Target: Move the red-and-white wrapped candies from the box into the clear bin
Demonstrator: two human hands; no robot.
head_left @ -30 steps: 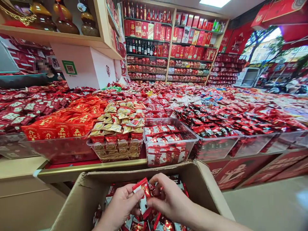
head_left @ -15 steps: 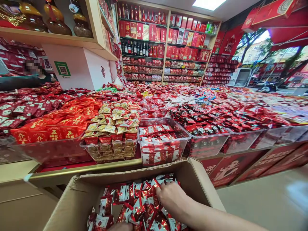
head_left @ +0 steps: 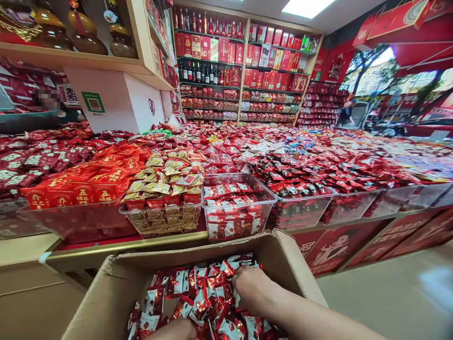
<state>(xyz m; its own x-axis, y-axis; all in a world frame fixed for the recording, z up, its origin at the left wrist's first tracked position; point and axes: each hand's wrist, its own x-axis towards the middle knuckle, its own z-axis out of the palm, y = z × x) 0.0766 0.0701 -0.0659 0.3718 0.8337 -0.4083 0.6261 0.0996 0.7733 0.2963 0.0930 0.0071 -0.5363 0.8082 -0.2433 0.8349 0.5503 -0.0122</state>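
A brown cardboard box (head_left: 155, 259) stands in front of me, with many small red-and-white snack packets (head_left: 155, 301) loose inside. My right hand (head_left: 253, 290) reaches in from the right, its fingers curled around a packet at the far side of the pile; the fingertips are partly hidden. At the bottom edge, my left hand (head_left: 177, 329) lies low against the packets, and its fingers are mostly out of sight. Just beyond the box, a clear plastic bin (head_left: 239, 208) holds similar red-and-white packets in stacked rows.
Beside that bin stand a bin of durian packets (head_left: 163, 215) and a bin of black-and-red packets (head_left: 304, 212). Orange-red packets (head_left: 85, 189) are heaped left. A gold-edged counter (head_left: 127, 248) carries the bins. Shelves (head_left: 244, 66) line the back; another person (head_left: 49, 111) is at far left.
My left hand has risen slightly further into view at the bottom. My right hand stays at nearly the same spot among the packets, and the view has shifted a little.
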